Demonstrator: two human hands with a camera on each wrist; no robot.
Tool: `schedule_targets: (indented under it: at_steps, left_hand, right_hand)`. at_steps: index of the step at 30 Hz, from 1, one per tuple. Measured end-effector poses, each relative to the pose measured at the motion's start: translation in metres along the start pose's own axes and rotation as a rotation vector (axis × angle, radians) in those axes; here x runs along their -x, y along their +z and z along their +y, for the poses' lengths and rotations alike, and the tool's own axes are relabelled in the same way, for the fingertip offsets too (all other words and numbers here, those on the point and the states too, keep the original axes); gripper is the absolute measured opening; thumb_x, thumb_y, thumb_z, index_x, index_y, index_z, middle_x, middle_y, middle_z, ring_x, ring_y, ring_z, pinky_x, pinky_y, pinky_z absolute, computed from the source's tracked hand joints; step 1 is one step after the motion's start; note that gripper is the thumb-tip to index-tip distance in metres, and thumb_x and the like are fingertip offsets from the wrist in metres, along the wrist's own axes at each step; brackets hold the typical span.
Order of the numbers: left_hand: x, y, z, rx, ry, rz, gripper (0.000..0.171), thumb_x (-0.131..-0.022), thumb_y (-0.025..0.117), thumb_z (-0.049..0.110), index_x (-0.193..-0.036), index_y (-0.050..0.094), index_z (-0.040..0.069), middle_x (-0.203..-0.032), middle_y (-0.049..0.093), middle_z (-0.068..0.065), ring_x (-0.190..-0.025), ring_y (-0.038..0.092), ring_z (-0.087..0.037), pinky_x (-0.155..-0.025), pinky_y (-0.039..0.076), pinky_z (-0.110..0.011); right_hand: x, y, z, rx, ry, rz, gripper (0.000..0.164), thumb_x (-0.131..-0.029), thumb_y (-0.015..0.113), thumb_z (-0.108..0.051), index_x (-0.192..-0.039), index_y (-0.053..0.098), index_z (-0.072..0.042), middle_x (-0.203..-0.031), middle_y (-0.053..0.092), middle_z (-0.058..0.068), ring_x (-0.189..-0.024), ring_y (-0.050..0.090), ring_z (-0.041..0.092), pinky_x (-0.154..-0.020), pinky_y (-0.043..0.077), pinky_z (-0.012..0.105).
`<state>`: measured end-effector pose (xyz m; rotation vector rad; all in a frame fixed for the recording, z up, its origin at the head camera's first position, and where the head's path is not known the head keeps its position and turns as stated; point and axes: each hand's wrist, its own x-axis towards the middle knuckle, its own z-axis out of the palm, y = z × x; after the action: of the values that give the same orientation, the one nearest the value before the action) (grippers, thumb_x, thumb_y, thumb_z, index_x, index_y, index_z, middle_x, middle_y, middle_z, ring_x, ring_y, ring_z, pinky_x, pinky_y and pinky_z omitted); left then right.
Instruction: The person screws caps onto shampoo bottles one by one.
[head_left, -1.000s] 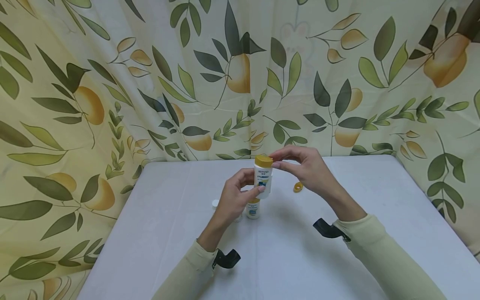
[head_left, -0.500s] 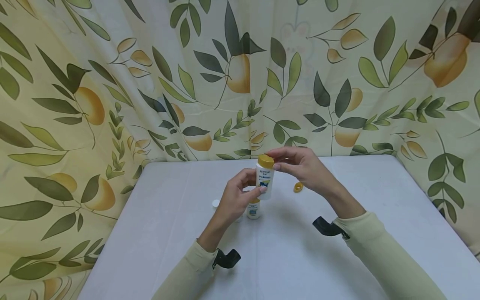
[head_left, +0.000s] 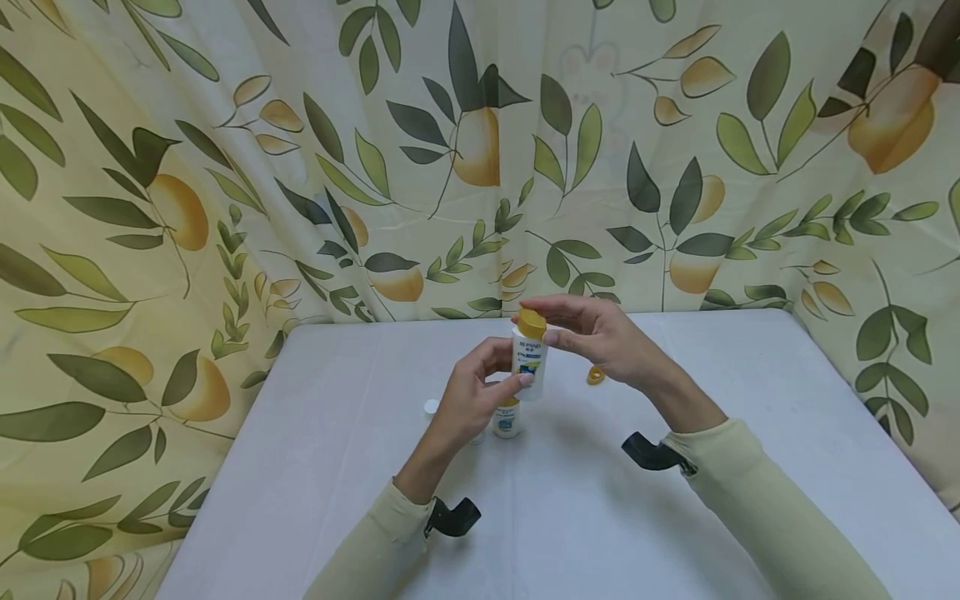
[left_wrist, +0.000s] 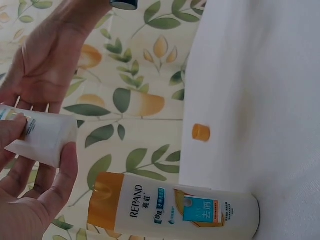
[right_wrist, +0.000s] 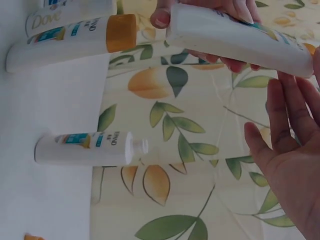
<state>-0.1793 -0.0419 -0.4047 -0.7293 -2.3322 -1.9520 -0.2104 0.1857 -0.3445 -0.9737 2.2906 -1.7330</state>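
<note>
My left hand (head_left: 480,387) grips a white shampoo bottle (head_left: 531,367) around its body, held upright above the table. At its top is a yellow-orange cap (head_left: 533,323), where the thumb and fingers of my right hand (head_left: 611,337) pinch it from the right and behind. A second shampoo bottle (left_wrist: 190,207), marked REPAND with an orange cap, stands just below my left hand. In the right wrist view another white bottle (right_wrist: 85,149) stands with its narrow neck bare. A loose orange cap (head_left: 596,375) lies on the table behind my right wrist.
A Dove bottle (right_wrist: 47,19) stands beside the capped REPAND bottle, mostly hidden by my left hand in the head view, where a white top (head_left: 431,407) peeks out. The white-covered table (head_left: 345,467) ends at a leaf-patterned curtain (head_left: 420,167).
The held bottle has shifted slightly right. My right hand has moved a little left, its fingers reaching further around behind the cap. The bottles and loose cap on the table stay put.
</note>
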Motion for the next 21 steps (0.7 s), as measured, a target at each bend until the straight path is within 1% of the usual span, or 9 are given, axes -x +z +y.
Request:
schedule_targets:
  at_steps: [3, 6, 9, 14, 21]
  left_hand:
    - [0.0006, 0.0007, -0.0007, 0.014, 0.009, 0.006, 0.041, -0.094, 0.074, 0.013, -0.132, 0.060, 0.013, -0.128, 0.065, -0.005, -0.112, 0.065, -0.022, -0.093, 0.059, -0.036]
    - [0.0011, 0.0019, -0.0020, 0.028, 0.029, 0.019, 0.039, -0.094, 0.073, 0.012, -0.131, 0.060, 0.012, -0.127, 0.064, -0.006, -0.112, 0.064, -0.023, -0.091, 0.060, -0.033]
    - [0.0010, 0.0031, -0.0029, 0.037, 0.049, 0.034, 0.038, -0.094, 0.073, 0.011, -0.130, 0.059, 0.011, -0.127, 0.064, -0.006, -0.114, 0.064, -0.023, -0.091, 0.060, -0.032]
    - [0.0012, 0.0049, -0.0031, 0.023, 0.054, 0.056, 0.038, -0.094, 0.073, 0.012, -0.129, 0.060, 0.011, -0.127, 0.064, -0.006, -0.116, 0.064, -0.024, -0.091, 0.060, -0.031]
    - [0.0021, 0.0071, -0.0019, 0.012, 0.067, 0.079, 0.038, -0.093, 0.074, 0.010, -0.128, 0.060, 0.010, -0.125, 0.065, -0.007, -0.113, 0.064, -0.024, -0.089, 0.060, -0.031]
  right_hand:
    - [0.0005, 0.0014, -0.0009, 0.021, -0.003, 0.022, 0.045, -0.099, 0.066, -0.010, -0.143, 0.057, -0.008, -0.142, 0.060, 0.007, -0.140, 0.048, 0.028, -0.118, 0.036, 0.054]
    - [0.0004, 0.0028, -0.0015, 0.041, -0.012, 0.042, 0.044, -0.098, 0.068, -0.010, -0.141, 0.059, -0.008, -0.142, 0.060, 0.007, -0.139, 0.049, 0.028, -0.119, 0.033, 0.057]
    - [-0.0001, 0.0043, -0.0020, 0.060, -0.020, 0.061, 0.044, -0.097, 0.070, -0.010, -0.139, 0.061, -0.009, -0.140, 0.061, 0.005, -0.136, 0.051, 0.027, -0.119, 0.033, 0.056]
    - [-0.0005, 0.0063, -0.0022, 0.088, -0.025, 0.097, 0.042, -0.095, 0.073, -0.012, -0.136, 0.063, -0.011, -0.137, 0.063, 0.003, -0.134, 0.053, 0.023, -0.120, 0.032, 0.055]
    - [-0.0003, 0.0096, -0.0027, 0.088, -0.024, 0.150, 0.041, -0.091, 0.077, -0.010, -0.130, 0.065, -0.009, -0.130, 0.066, 0.005, -0.132, 0.055, 0.024, -0.119, 0.033, 0.055]
